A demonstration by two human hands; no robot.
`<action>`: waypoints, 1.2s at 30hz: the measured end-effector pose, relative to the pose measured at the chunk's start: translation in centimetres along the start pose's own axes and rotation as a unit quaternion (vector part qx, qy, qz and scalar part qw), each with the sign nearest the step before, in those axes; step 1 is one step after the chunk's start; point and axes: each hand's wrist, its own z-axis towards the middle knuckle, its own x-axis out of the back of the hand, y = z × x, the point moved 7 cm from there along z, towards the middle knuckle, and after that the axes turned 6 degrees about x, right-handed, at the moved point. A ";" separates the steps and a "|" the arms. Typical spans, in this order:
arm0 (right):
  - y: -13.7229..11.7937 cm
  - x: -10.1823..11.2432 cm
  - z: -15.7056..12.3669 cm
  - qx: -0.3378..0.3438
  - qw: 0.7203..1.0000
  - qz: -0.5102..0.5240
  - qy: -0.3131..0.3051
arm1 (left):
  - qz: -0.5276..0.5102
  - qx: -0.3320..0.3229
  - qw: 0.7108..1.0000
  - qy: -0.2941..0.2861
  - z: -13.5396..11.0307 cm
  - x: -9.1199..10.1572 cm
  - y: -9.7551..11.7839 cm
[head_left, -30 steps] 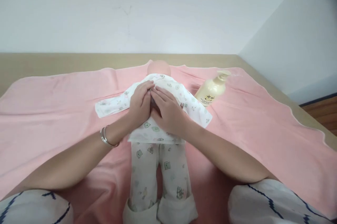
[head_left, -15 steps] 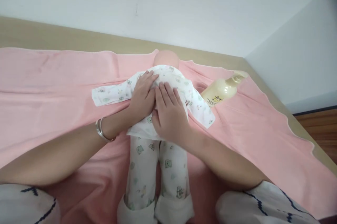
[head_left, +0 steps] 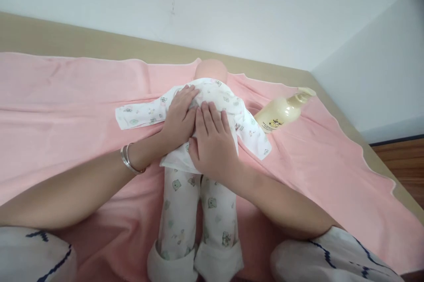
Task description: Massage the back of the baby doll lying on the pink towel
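Note:
A baby doll [head_left: 212, 70] in a white printed top [head_left: 212, 89] and matching trousers [head_left: 180, 211] lies stretched out, apparently face down, its bald head away from me. On the left side of its back rests my left hand [head_left: 181, 118], laid flat with fingers extended; a silver bangle [head_left: 127, 158] circles that wrist. Beside it, my right hand [head_left: 215, 145] lies flat on the right side of the back, thumb apart from the other fingers. Neither hand grasps anything. The doll's sleeves spread out to both sides, and the trouser cuffs are turned up.
A pink blanket [head_left: 66, 92] covers most of the tan surface [head_left: 99, 34] beneath the doll. Right of the doll, a cream pump bottle [head_left: 280, 112] lies tilted on the blanket, close to the sleeve. A white wall [head_left: 248, 12] rises behind.
My hands stay on the doll's back in almost the same place, the right one's fingers slightly more spread. The view has shifted a little.

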 end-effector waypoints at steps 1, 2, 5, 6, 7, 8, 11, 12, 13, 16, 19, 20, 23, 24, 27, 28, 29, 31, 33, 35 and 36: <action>0.3 -0.1 0.2 0.009 1.000 0.005 -0.005 | -0.006 0.000 1.000 0.002 0.0 0.0 -0.2; 1.2 -0.2 0.7 0.012 1.000 0.015 -0.014 | -0.008 0.000 1.000 0.003 0.0 0.0 -0.2; 6.1 -0.1 2.7 -0.018 0.998 0.055 -0.040 | -0.001 -0.005 1.000 0.004 0.0 -0.2 -0.3; 7.5 0.1 3.2 -0.033 0.996 0.065 -0.043 | 0.004 -0.006 1.000 0.004 0.0 -0.3 -0.2; 8.4 0.2 3.6 -0.037 0.996 0.072 -0.048 | 0.010 -0.007 1.000 0.002 0.1 -0.4 -0.2; 8.7 0.2 3.8 -0.047 0.995 0.072 -0.048 | 0.018 -0.006 1.000 -0.001 0.2 -0.5 -0.2; 7.0 0.4 2.7 -0.091 0.995 0.033 -0.019 | 0.064 0.002 0.998 -0.016 0.7 -0.6 -0.4; 5.8 0.4 2.0 -0.101 0.995 0.014 -0.002 | 0.082 0.007 0.996 -0.021 1.0 -0.6 -0.5; 4.2 0.3 1.4 -0.086 0.996 -0.002 0.002 | 0.096 0.010 0.995 -0.026 1.2 -0.5 -0.5; 0.6 -0.1 0.5 -0.009 1.000 -0.028 -0.009 | 0.095 0.013 0.995 -0.016 1.8 -0.1 -0.5; 1.0 0.1 1.4 0.045 0.998 -0.010 -0.039 | 0.047 0.002 0.999 0.016 2.2 0.7 -0.2; 1.8 0.2 2.1 0.059 0.997 0.005 -0.053 | 0.033 -0.001 0.999 0.025 2.3 0.8 -0.1; 5.1 0.7 4.2 0.058 0.995 0.042 -0.075 | 0.022 -0.007 0.999 0.039 2.4 1.2 0.2; 6.1 0.9 4.8 0.046 0.995 0.050 -0.073 | 0.029 -0.011 0.999 0.040 2.4 1.2 0.4; 8.0 0.9 5.6 -0.014 0.997 0.059 -0.055 | 0.066 -0.021 0.997 0.030 2.2 0.9 0.6; 8.0 0.8 5.4 -0.043 0.997 0.052 -0.046 | 0.077 -0.018 0.996 0.029 2.0 0.8 0.5; 7.6 0.7 5.0 -0.073 0.996 0.039 -0.035 | 0.085 -0.013 0.996 0.031 1.9 0.7 0.3; 5.7 0.5 3.6 -0.126 0.992 0.002 -0.007 | 0.092 -0.003 0.995 0.047 1.6 0.7 -0.1; 2.2 0.0 2.2 -0.076 0.997 -0.025 0.005 | 0.095 -0.006 0.993 0.064 1.3 0.7 -0.6; -0.8 -0.5 1.2 0.021 1.000 -0.022 0.005 | 0.096 -0.018 0.992 0.079 1.0 0.7 -0.9; -1.1 -0.5 1.0 0.038 0.999 -0.015 0.011 | 0.096 -0.024 0.992 0.083 0.9 0.7 -1.0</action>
